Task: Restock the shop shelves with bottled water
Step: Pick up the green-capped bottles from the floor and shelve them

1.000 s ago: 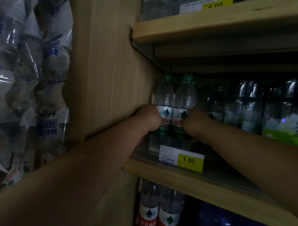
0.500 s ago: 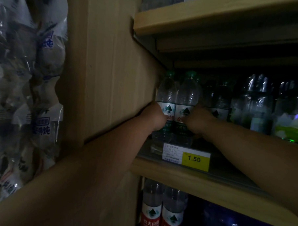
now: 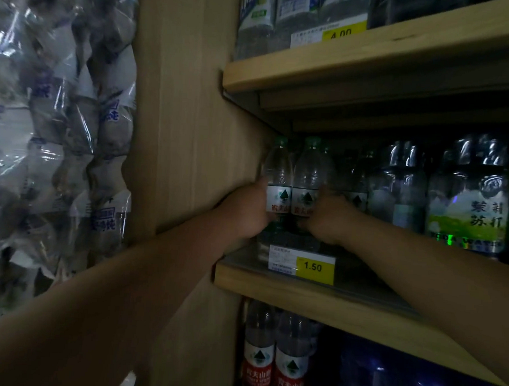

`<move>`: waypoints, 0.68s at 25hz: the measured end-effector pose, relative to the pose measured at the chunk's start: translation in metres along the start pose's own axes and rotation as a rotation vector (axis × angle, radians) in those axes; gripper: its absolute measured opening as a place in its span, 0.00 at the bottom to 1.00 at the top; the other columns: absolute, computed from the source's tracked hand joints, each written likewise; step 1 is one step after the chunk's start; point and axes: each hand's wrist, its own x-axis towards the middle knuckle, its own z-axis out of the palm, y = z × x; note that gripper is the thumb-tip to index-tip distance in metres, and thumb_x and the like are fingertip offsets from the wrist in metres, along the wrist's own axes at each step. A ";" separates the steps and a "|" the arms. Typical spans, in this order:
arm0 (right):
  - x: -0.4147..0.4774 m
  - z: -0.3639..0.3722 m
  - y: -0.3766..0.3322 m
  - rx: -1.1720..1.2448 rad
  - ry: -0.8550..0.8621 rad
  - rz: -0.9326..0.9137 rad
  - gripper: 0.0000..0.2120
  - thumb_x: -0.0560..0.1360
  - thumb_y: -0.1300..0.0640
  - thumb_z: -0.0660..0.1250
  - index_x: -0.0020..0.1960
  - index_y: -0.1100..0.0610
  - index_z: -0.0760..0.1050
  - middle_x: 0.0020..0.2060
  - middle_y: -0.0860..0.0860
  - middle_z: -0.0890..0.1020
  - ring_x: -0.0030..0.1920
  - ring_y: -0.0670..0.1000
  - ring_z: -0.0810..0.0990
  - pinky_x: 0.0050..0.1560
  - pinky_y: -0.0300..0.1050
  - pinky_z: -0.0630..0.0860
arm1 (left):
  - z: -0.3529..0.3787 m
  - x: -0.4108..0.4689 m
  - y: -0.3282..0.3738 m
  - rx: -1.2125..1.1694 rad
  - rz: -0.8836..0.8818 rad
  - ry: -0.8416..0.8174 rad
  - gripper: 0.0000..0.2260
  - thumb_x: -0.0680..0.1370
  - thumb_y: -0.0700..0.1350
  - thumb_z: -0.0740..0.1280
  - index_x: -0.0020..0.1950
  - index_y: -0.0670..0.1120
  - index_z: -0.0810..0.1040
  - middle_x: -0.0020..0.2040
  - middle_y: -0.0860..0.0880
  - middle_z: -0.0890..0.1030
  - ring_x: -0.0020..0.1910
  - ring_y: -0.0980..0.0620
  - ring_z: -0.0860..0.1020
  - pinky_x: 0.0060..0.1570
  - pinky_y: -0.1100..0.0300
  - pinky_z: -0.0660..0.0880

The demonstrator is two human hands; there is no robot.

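Two clear water bottles with green caps stand side by side at the left end of the middle shelf (image 3: 316, 294). My left hand (image 3: 246, 211) grips the left bottle (image 3: 278, 176) at its label, close to the wooden side panel. My right hand (image 3: 326, 216) grips the right bottle (image 3: 309, 174) at its label. Both bottles are upright, and their bases are hidden behind a yellow 1.50 price tag (image 3: 314, 267). More green-capped bottles stand in the dark behind them.
A wooden side panel (image 3: 191, 131) bounds the shelf on the left. Larger bottles (image 3: 465, 202) fill the shelf to the right. The upper shelf (image 3: 370, 55) holds bottles and a 4.00 tag. Red-labelled bottles (image 3: 272, 357) stand below. Shrink-wrapped packs (image 3: 54, 143) are stacked at left.
Both hands stay on the two bottles. The bottles and hands sit slightly deeper on the shelf, and the camera view has dropped a little.
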 end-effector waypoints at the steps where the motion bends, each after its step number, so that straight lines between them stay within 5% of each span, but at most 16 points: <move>1: -0.008 0.000 0.001 -0.073 0.004 -0.043 0.42 0.75 0.48 0.70 0.78 0.57 0.49 0.73 0.61 0.63 0.68 0.59 0.69 0.63 0.47 0.70 | -0.003 -0.010 0.003 0.107 0.026 0.022 0.32 0.74 0.42 0.73 0.75 0.48 0.63 0.64 0.45 0.78 0.60 0.48 0.77 0.62 0.54 0.74; 7: -0.053 -0.001 0.000 -0.331 0.118 -0.285 0.35 0.77 0.41 0.63 0.76 0.55 0.56 0.74 0.58 0.60 0.69 0.59 0.67 0.65 0.50 0.69 | -0.014 -0.073 0.009 0.580 0.204 0.115 0.27 0.77 0.50 0.66 0.74 0.43 0.66 0.68 0.41 0.74 0.63 0.42 0.75 0.65 0.51 0.67; 10: -0.071 0.000 -0.002 -0.513 0.239 -0.342 0.34 0.76 0.38 0.61 0.75 0.56 0.59 0.71 0.58 0.63 0.68 0.60 0.66 0.60 0.55 0.74 | -0.016 -0.091 0.007 0.576 0.236 0.224 0.26 0.75 0.53 0.63 0.70 0.42 0.72 0.64 0.41 0.78 0.61 0.40 0.77 0.64 0.49 0.68; 14: -0.103 0.009 -0.002 -0.551 0.438 -0.402 0.32 0.74 0.40 0.60 0.67 0.62 0.72 0.62 0.63 0.75 0.62 0.65 0.74 0.50 0.62 0.76 | -0.017 -0.112 0.009 0.542 0.225 0.146 0.29 0.77 0.58 0.59 0.74 0.45 0.65 0.71 0.43 0.71 0.71 0.42 0.68 0.71 0.44 0.62; 17: -0.145 0.018 0.009 -0.547 0.524 -0.309 0.30 0.73 0.42 0.57 0.63 0.62 0.76 0.58 0.62 0.78 0.62 0.66 0.74 0.54 0.64 0.74 | -0.009 -0.130 0.011 0.481 0.275 0.138 0.28 0.78 0.59 0.58 0.74 0.46 0.65 0.73 0.45 0.69 0.73 0.44 0.66 0.71 0.43 0.63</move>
